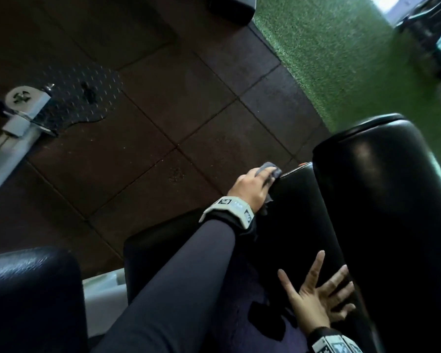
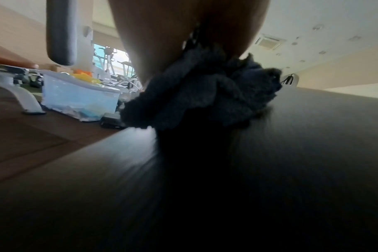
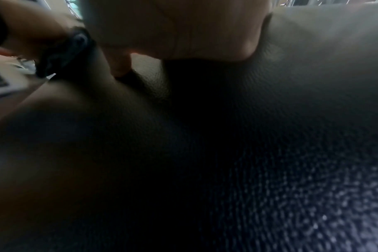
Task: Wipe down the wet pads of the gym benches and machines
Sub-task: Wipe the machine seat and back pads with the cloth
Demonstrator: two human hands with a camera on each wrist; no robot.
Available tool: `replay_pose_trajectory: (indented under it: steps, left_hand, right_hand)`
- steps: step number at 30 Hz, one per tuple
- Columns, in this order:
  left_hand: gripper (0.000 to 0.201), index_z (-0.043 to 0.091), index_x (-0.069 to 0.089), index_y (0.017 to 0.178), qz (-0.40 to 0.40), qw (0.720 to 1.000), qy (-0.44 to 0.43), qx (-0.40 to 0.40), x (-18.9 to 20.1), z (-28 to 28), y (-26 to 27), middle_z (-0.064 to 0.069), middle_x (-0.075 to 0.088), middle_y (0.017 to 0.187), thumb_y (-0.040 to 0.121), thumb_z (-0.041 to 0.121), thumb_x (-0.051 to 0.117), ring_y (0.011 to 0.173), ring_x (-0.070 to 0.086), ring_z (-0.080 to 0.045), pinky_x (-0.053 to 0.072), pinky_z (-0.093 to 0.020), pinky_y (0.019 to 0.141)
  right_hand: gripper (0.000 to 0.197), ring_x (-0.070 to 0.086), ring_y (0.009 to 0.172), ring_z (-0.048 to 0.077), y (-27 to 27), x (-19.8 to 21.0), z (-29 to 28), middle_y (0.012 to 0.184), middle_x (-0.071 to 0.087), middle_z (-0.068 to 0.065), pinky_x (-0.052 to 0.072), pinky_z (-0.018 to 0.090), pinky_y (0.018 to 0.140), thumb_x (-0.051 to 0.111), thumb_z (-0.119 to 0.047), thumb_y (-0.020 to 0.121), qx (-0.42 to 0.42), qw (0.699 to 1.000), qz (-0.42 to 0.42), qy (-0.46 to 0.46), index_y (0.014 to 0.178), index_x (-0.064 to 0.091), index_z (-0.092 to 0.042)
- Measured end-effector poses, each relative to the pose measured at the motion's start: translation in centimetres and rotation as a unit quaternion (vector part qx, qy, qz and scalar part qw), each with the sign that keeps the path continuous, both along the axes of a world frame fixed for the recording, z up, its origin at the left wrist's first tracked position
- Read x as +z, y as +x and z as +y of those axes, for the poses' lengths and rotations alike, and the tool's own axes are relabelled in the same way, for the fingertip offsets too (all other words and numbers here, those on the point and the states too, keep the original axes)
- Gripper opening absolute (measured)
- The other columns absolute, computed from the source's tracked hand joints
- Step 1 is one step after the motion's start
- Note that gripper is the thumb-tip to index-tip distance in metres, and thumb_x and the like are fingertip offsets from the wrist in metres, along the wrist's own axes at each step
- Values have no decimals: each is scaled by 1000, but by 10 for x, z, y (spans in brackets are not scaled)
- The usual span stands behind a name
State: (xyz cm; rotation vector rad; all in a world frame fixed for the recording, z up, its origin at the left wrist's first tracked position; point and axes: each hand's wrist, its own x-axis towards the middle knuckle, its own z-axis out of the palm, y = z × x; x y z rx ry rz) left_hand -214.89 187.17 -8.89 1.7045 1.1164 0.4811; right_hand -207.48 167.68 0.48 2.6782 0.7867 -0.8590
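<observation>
My left hand [image 1: 250,186] grips a bunched grey-blue cloth [image 1: 271,171] and presses it against the far end of a black bench pad [image 1: 293,215]. In the left wrist view the cloth [image 2: 205,92] bulges out under the palm onto the dark pad [image 2: 227,179]. My right hand [image 1: 318,294] lies flat with fingers spread on the near part of that pad, beside a tall black upright pad [image 1: 387,200]. The right wrist view shows textured black vinyl [image 3: 270,153] under the palm.
Dark rubber floor tiles [image 1: 163,110] run to green turf [image 1: 341,59] at the right. A metal machine frame [image 1: 18,123] stands at the left and another black pad [image 1: 28,296] at the lower left. A translucent plastic bin [image 2: 80,100] sits on the floor.
</observation>
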Motion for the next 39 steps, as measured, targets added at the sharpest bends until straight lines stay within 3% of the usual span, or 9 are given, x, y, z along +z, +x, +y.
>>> replay_pose_trajectory:
  steps: [5,10,12,16,22,26,30,35,39]
  left_hand:
    - [47,27,38,144,28,993,-34,-105,39,32,53,-1,33,152,98,34,41,129,43,-34,31,-34,108]
    - [44,49,33,139,47,987,-40,-150,29,33,38,8,35,147,96,49,38,127,45,-27,35,-35,102]
    - [44,58,29,137,27,987,-43,-152,16,25,19,10,37,146,95,54,39,127,46,-24,36,-35,105]
    - [43,67,23,131,22,988,-58,-141,-3,16,-9,13,39,144,91,59,36,126,47,-26,36,-42,106]
    - [46,49,29,142,55,986,-51,-148,29,30,35,8,29,151,97,51,36,129,42,-30,34,-37,107]
    - [46,49,28,142,75,986,-51,-141,35,29,40,9,33,148,97,51,34,126,45,-29,36,-37,102]
    - [42,58,28,137,77,991,-51,-100,14,9,-1,9,40,142,95,57,33,124,48,-27,38,-39,103]
    - [37,54,42,130,117,992,-47,0,-24,-33,-88,12,52,132,95,57,35,117,54,-21,44,-37,96]
    - [42,49,46,132,182,980,-52,54,-36,-54,-122,11,53,131,94,58,31,113,54,-23,44,-35,95]
  right_hand:
    - [96,-26,135,25,-2,4,8,144,-40,10,-7,51,111,41,-76,77,-23,1000,15,-11,117,-42,-49]
    - [113,-32,130,20,-1,7,12,136,-50,2,-10,55,110,-1,-99,20,-36,998,40,-45,112,-46,-53]
    - [116,-33,131,24,0,7,11,128,-58,-2,-10,57,109,-10,-99,13,-36,996,54,-56,112,-47,-53]
    - [118,-34,131,24,-2,10,14,128,-57,-1,-10,57,109,-16,-97,12,-33,993,80,-83,116,-48,-49]
    - [114,-32,131,25,-2,13,14,133,-53,4,-9,57,109,-16,-97,14,-32,993,77,-88,112,-50,-50]
    - [113,-31,130,20,-4,15,14,136,-49,6,-9,58,108,-13,-97,16,-24,994,63,-83,112,-49,-49]
    - [105,-31,128,17,-3,17,11,136,-47,5,-9,57,109,3,-90,34,-14,996,59,-64,115,-48,-49]
    - [99,-38,126,16,-2,20,9,114,-66,-7,-14,59,106,6,-90,36,-1,996,80,-50,107,-53,-54]
    - [109,-47,117,9,-2,17,7,97,-71,-13,-18,59,105,-2,-98,24,2,995,87,-40,110,-51,-53]
